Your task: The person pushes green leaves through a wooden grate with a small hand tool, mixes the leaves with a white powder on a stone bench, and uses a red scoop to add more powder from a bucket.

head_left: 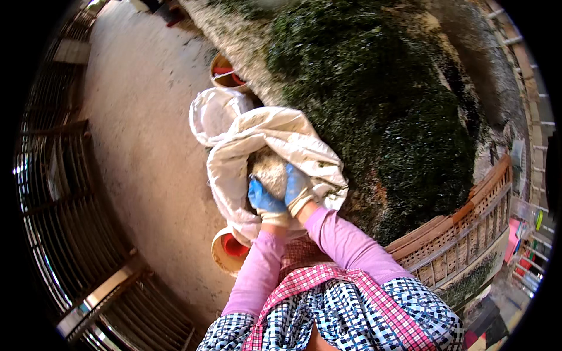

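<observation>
Both my hands wear blue-and-white work gloves and reach into the open mouth of a large white sack (pixel 281 137). My left hand (pixel 264 200) is cupped over pale grainy material (pixel 270 169) inside the sack. My right hand (pixel 297 188) presses against the same material beside it, fingers curled. The sack's cloth folds around both wrists. My lilac sleeves come up from the lower edge over a checked apron.
A big mound of dark green leafy material (pixel 380 111) lies to the right. A tan bucket with something red inside (pixel 229 251) stands under the sack; another (pixel 225 75) stands beyond it. Woven bamboo fencing (pixel 462 234) runs at right, wire racks (pixel 52 193) at left, on a concrete floor (pixel 140 146).
</observation>
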Tool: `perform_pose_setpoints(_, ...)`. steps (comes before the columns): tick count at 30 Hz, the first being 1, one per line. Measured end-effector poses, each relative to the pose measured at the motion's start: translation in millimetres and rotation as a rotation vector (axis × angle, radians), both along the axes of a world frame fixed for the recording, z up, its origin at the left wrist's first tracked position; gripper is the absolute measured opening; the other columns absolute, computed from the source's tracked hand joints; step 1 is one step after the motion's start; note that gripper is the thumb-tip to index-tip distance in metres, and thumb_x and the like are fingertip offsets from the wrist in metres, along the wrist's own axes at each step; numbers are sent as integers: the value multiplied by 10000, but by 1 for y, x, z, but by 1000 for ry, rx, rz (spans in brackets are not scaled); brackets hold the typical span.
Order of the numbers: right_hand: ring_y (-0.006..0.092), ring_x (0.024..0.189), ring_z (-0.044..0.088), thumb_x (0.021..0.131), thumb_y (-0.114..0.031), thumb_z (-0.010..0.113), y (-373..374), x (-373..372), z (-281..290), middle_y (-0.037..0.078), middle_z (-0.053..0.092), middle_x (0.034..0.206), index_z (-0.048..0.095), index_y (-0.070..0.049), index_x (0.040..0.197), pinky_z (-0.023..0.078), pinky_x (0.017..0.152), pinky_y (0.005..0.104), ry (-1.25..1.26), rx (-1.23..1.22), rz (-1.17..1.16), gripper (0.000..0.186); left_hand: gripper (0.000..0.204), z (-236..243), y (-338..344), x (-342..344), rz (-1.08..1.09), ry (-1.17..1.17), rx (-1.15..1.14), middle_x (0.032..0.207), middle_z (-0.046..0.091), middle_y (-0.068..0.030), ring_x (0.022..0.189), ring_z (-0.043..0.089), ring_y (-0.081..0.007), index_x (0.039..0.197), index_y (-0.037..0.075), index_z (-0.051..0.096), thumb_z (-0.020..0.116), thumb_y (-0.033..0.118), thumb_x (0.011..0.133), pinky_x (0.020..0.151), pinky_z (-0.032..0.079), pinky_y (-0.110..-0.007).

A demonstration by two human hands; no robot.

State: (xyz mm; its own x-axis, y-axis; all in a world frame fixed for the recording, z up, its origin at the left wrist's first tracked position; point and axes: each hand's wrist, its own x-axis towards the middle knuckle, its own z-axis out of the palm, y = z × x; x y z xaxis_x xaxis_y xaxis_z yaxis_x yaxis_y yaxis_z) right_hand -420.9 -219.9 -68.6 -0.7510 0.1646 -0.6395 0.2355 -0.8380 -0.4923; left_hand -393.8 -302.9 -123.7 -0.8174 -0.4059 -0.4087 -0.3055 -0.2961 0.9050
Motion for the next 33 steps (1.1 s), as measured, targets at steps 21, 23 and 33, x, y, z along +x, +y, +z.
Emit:
perform_pose_setpoints(21, 179, 934, 643, 900, -89, 643, 335, 45, 204, 64, 667, 1059, 653, -84, 1126, 554, 832, 295, 591, 477, -398, 227, 352, 254, 336, -21, -830, 310, 705, 1192, 647, -98, 1052, 634, -208, 1262, 13, 579, 566, -14, 911, 943, 529, -331)
perform_pose_setpoints(23, 179, 961, 641, 906, -30, 588, 377, 81, 195, 88, 673, 1070, 636, -50, 1156, 531, 872, 287, 274, 866, -507, 256, 401, 228, 367, -11, -937, 395, 703, 1222, 633, -96, 1079, 619, -207, 1283, 12, 565, 547, -69, 891, 936, 530, -333)
perform_pose_setpoints(33, 369, 1504, -8, 897, -392, 634, 429, 178, 175, 88, -37, 1647, 71, -245, 1580, -25, 1188, 604, -878, 1787, 1359, 897, 1089, 184, 397, 10, -1777, 459, -1597, 1648, 53, -103, 1506, -21, -376, 1564, 327, 173, 827, 425, 698, 1215, 104, -520)
